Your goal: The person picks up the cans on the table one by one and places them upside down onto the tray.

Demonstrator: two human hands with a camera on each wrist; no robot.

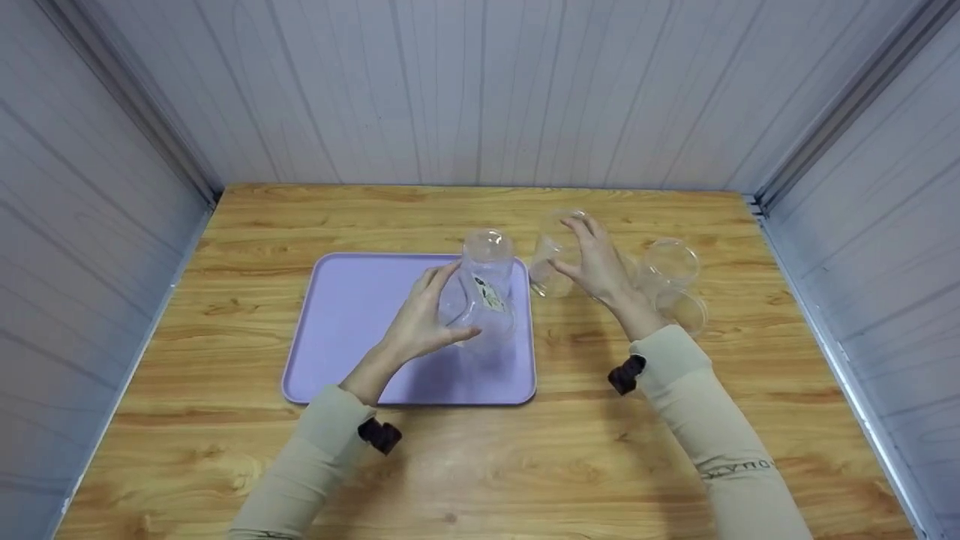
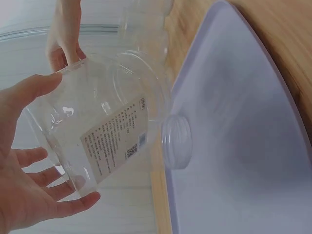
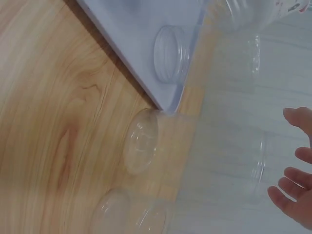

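Note:
My left hand [image 1: 424,322] grips a clear plastic jar [image 2: 97,122], thumb on one side and fingers on the other. The jar is tilted above the lavender tray [image 1: 352,330], and a printed label [image 2: 117,136] shows on its side. Just behind it, a second clear jar [image 1: 487,244] stands near the tray's far right corner. My right hand [image 1: 596,262] has its thumb and fingers spread, with nothing in its grasp. Another clear jar [image 1: 549,274] stands right beside its fingertips, to the right of the tray.
Two more clear jars [image 1: 671,261] [image 1: 681,309] stand to the right of my right hand, partly behind the wrist. A wooden table [image 1: 480,480] lies beneath everything. Pale panelled walls [image 1: 480,97] rise at the back and both sides.

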